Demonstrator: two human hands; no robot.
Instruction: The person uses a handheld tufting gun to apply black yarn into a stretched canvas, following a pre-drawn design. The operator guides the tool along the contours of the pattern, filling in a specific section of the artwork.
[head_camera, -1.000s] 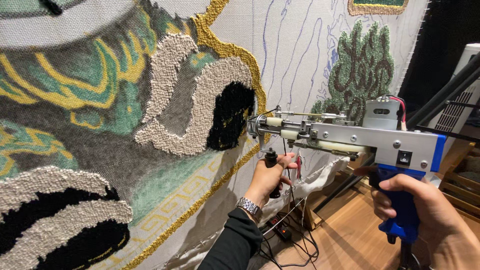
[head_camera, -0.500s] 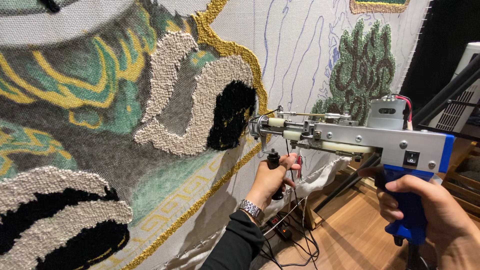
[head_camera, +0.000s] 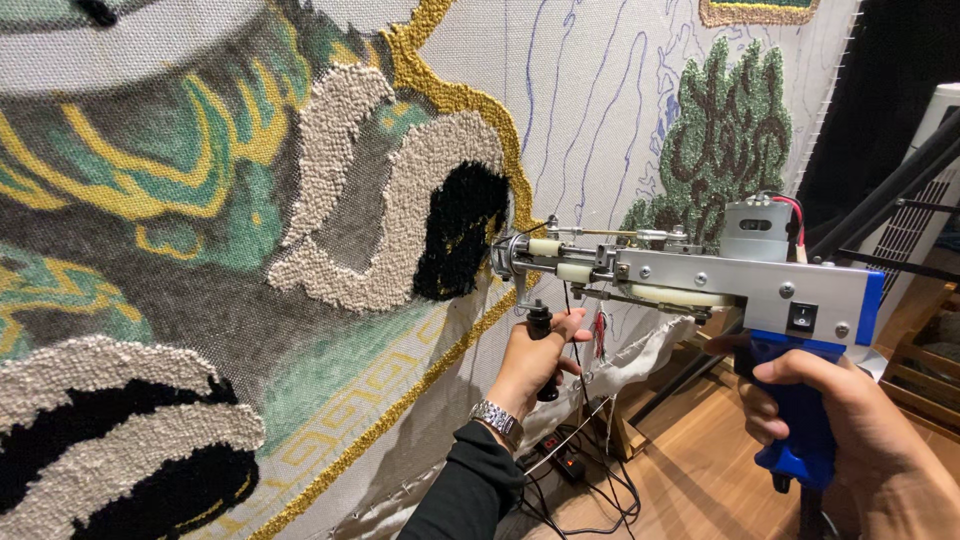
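I hold a silver tufting gun (head_camera: 700, 275) with a blue grip against a stretched backing cloth (head_camera: 580, 90). My right hand (head_camera: 850, 430) wraps the blue grip at lower right. My left hand (head_camera: 535, 360), with a metal wristwatch, grips the black front handle under the gun's nose. The needle end touches the cloth beside a black tufted patch (head_camera: 460, 230), which is ringed by beige loops and a gold outline. A thread runs down from the gun.
The cloth bears tufted green, yellow, grey and beige areas, and a green tufted shape (head_camera: 725, 130) at upper right among blue pen lines. Cables and a power strip (head_camera: 565, 462) lie on the wooden floor. A black frame bar (head_camera: 890, 190) slants at right.
The gun and both hands have shifted slightly; the nose stays at the edge of the black patch.
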